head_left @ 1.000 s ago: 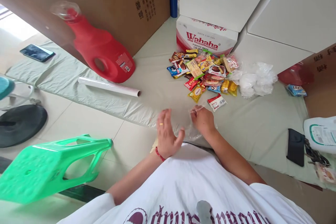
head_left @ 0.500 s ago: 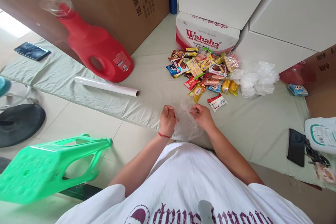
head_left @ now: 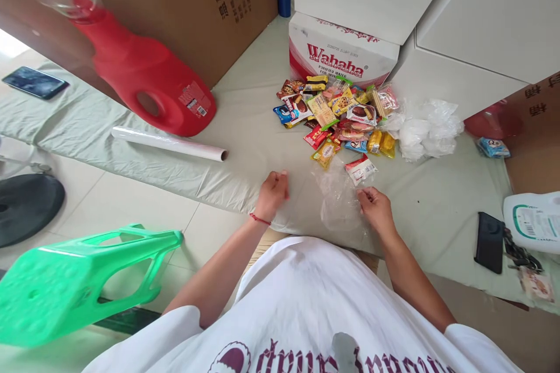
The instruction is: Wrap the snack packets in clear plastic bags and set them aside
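A thin clear plastic bag (head_left: 339, 201) hangs loosely over the cloth in front of me. My right hand (head_left: 377, 207) pinches its right edge. To the left, apart from the bag's visible body, my left hand (head_left: 273, 193) is closed, with a red cord around the wrist; whatever may be between its fingers is hidden. Just beyond the bag lies a red-and-white snack packet (head_left: 361, 170). Behind that is a pile of wrapped snacks (head_left: 322, 112) in mixed colours. Crumpled clear plastic bags (head_left: 437, 131) sit right of the pile.
A white Wahaha carton (head_left: 301, 49) stands behind the snacks. On the left are a red jug (head_left: 153, 81), a white film roll (head_left: 170, 144) and a phone (head_left: 35, 81). A black phone (head_left: 489, 242) lies right, beside a white bottle (head_left: 536, 221). A green stool (head_left: 48, 285) stands on the floor.
My hands have moved apart. The right one has gone right with the clear bag, which is spread wider now, while the left has shifted slightly left, away from it.
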Motion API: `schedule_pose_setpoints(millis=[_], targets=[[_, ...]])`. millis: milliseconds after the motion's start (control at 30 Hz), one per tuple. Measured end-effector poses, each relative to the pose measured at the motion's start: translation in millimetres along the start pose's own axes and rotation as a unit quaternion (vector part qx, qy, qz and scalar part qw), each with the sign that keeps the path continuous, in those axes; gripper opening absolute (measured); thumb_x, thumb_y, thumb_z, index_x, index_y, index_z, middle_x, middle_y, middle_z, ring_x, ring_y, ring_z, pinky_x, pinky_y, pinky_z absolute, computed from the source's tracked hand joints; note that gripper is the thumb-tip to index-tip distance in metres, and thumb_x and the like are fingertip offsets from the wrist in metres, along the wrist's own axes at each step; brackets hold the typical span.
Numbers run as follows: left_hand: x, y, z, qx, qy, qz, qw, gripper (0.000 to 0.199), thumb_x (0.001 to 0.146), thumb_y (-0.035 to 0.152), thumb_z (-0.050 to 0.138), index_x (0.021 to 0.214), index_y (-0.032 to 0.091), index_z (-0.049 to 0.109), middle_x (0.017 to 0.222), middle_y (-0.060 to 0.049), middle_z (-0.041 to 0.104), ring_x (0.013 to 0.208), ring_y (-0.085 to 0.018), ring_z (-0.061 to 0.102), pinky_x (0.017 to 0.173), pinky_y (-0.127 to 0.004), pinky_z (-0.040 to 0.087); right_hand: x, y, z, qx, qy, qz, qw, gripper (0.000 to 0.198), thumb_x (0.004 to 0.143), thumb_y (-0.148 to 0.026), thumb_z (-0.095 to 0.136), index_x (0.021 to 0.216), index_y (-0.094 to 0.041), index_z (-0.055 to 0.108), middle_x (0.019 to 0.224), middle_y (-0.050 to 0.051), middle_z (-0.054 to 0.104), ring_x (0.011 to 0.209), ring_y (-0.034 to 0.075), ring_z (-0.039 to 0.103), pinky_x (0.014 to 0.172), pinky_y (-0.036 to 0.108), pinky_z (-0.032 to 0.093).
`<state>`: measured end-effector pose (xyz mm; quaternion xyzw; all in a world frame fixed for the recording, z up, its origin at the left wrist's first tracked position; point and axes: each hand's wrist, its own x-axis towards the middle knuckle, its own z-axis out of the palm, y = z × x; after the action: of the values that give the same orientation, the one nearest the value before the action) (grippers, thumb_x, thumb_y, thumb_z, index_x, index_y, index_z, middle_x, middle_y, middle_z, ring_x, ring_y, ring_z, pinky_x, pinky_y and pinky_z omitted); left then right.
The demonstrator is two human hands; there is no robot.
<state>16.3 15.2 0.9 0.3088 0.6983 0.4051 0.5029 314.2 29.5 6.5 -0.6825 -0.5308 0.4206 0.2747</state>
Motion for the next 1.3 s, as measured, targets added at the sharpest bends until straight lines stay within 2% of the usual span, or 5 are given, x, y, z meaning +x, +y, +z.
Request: schedule_pose_setpoints(millis=[300, 700, 900, 1100, 1300], targets=[[-20.9, 32.3, 55.9, 0.164, -0.002, 0.150, 0.975, 0.089, 0.059, 0.066, 0.086, 0.126, 0.015, 0.056, 0.134, -0.023, 0.061, 0.135, -0.041, 0.051, 0.094, -0.040, 0.047, -24.0, -35.3, 18.7, -0.034, 0.024, -0.104, 0.994, 0.036, 0.094, -0.055, 0.056, 0.082, -0.022, 0.063, 0.058, -0.004, 0.054, 0.053, 0.013, 0.048, 0.056, 0.025, 0.040], [-38.5, -40.5, -27.3, 0.141, 0.032, 0.006, 0.989, 0.026, 0.086, 0.047, 0.054, 0.077, 0.022, 0.057, 0.056, 0.003, 0.053, 0.048, -0.014, 0.046, 0.049, -0.027, 0.035, -32.2, 10.2, 12.6, 0.200, 0.005, 0.104, 0.974, 0.042, 0.073, -0.062, 0.070, 0.080, -0.022, 0.058, 0.060, -0.005, 0.052, 0.043, 0.010, 0.042, 0.037, 0.024, 0.028], [-74.8, -8.7, -52.0, 0.313, 0.255, 0.325, 0.855, 0.020, 0.084, 0.024, 0.061, 0.104, 0.020, 0.063, 0.100, -0.012, 0.067, 0.098, -0.027, 0.062, 0.088, -0.043, 0.051, -20.5, 10.8, 23.0, 0.149, -0.058, 0.025, 0.987, 0.042, 0.083, -0.062, 0.065, 0.085, -0.021, 0.063, 0.058, -0.005, 0.052, 0.043, 0.011, 0.044, 0.042, 0.025, 0.035], [-35.2, 34.2, 15.5, 0.431, -0.154, 0.508, 0.730, 0.035, 0.101, 0.024, 0.041, 0.125, 0.023, 0.066, 0.123, -0.010, 0.072, 0.116, -0.023, 0.065, 0.103, -0.041, 0.048, 1.2, 15.7, 9.7, 0.076, -0.086, -0.030, 0.993, 0.043, 0.085, -0.064, 0.062, 0.082, -0.021, 0.062, 0.059, -0.004, 0.054, 0.044, 0.012, 0.045, 0.046, 0.026, 0.037], [10.7, -9.7, 46.0, 0.535, -0.078, 0.376, 0.753, 0.053, 0.106, 0.036, 0.031, 0.153, 0.020, 0.048, 0.164, -0.012, 0.043, 0.153, -0.028, 0.037, 0.126, -0.057, 0.021, 22.7, 33.2, -13.5, -0.060, 0.044, -0.076, 0.994, 0.037, 0.086, -0.054, 0.061, 0.098, -0.019, 0.067, 0.073, 0.001, 0.064, 0.058, 0.016, 0.055, 0.062, 0.030, 0.049]])
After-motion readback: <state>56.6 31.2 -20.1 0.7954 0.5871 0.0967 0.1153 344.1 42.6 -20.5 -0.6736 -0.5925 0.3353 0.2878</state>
